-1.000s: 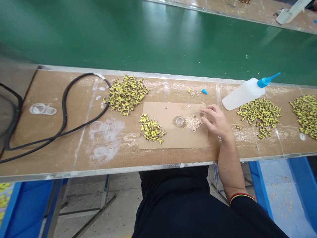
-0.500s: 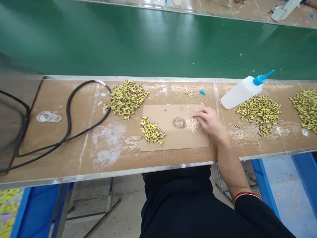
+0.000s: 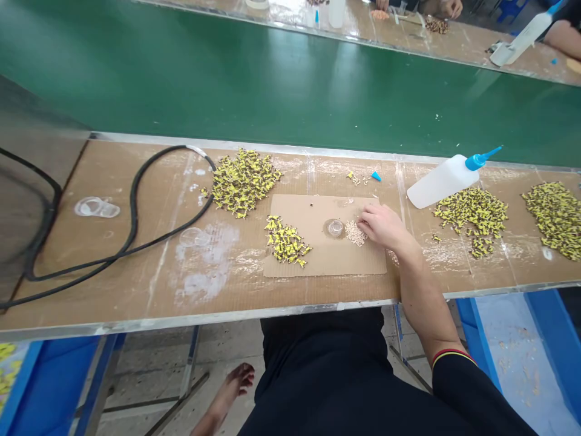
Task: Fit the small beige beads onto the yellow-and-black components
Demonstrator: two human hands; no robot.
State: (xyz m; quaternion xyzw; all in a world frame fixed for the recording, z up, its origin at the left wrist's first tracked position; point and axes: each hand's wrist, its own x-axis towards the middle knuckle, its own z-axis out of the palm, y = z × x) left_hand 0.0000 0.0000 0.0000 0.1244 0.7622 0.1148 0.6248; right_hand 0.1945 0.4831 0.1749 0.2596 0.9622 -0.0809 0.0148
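Right hand (image 3: 384, 227) over the right part of a cardboard sheet (image 3: 327, 260) on the bench (image 3: 254, 293). Fingers bent and drawn close together, tips at the edge of a small heap of pale bits (image 3: 356, 234); cannot tell whether a bit is pinched between them.

Left hand (image 3: 236, 380) below the bench's near edge, left of the dark-clothed lap (image 3: 322, 345). Fingers loosely curled, part open and a little apart; nothing seen in their hold.

Pale bits lie right of centre on the sheet, just beside a small clear dish (image 3: 335, 227). Small yellow-and-dark pieces (image 3: 287, 242) in a loose heap on the sheet's left part.

Beyond the sheet: larger yellow heap (image 3: 245, 181) off its far left corner; blue cap (image 3: 376, 176) past the far edge, a few stray bits (image 3: 359, 180) near it. To the right, white squeeze bottle (image 3: 442, 183), slanted, blue nozzle pointing right and away; next to it a yellow heap (image 3: 474, 215), another (image 3: 556, 218) farther right. At left, looped black cable (image 3: 134, 209) and clear plastic cups (image 3: 96, 208).
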